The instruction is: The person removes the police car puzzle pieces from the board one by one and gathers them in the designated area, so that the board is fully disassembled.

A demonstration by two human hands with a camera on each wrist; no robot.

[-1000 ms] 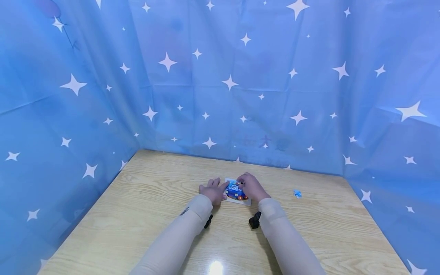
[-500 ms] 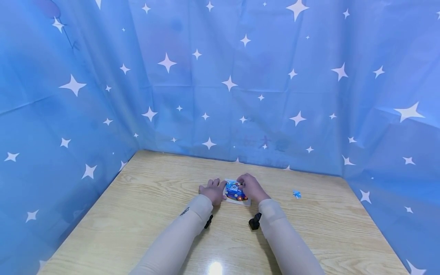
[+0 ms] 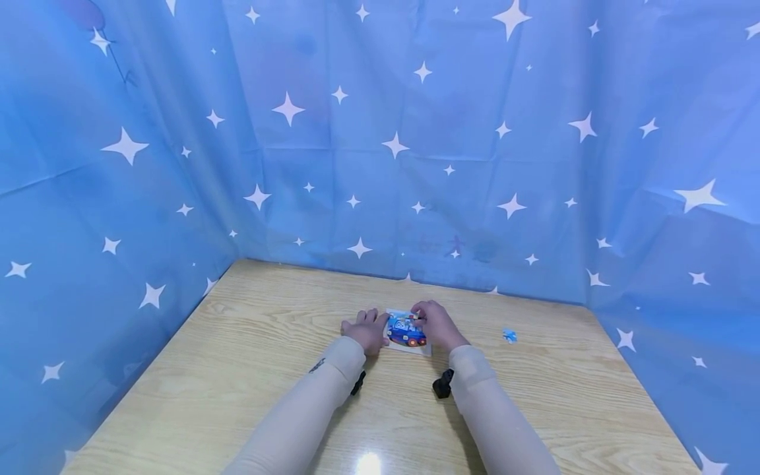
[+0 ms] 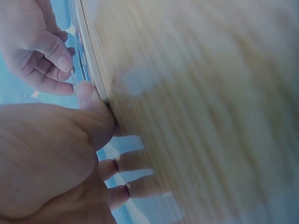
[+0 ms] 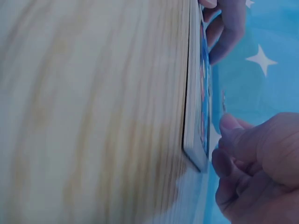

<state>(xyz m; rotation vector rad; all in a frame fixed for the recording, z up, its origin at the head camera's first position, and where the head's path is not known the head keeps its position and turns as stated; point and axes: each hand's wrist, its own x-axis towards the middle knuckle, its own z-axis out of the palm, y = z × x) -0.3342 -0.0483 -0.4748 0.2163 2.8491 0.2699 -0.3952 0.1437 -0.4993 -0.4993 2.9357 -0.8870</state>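
Observation:
A flat puzzle board with a blue cartoon car picture and a pale border lies on the table between both hands. My left hand rests at the board's left edge, its thumb touching that edge in the left wrist view and its other fingers spread on the table. Over the board's right part is my right hand. Its thumb and finger pinch a thin puzzle piece, seen edge-on above the board in the right wrist view. The piece's printed face is mostly hidden.
One loose blue puzzle piece lies on the wooden table to the right of the board. A blue curtain with white stars hangs behind the table and along both sides.
My right hand has shifted very slightly right relative to the board, still pinching the puzzle piece. The left hand stays at the board's edge. The head view has drifted a little.

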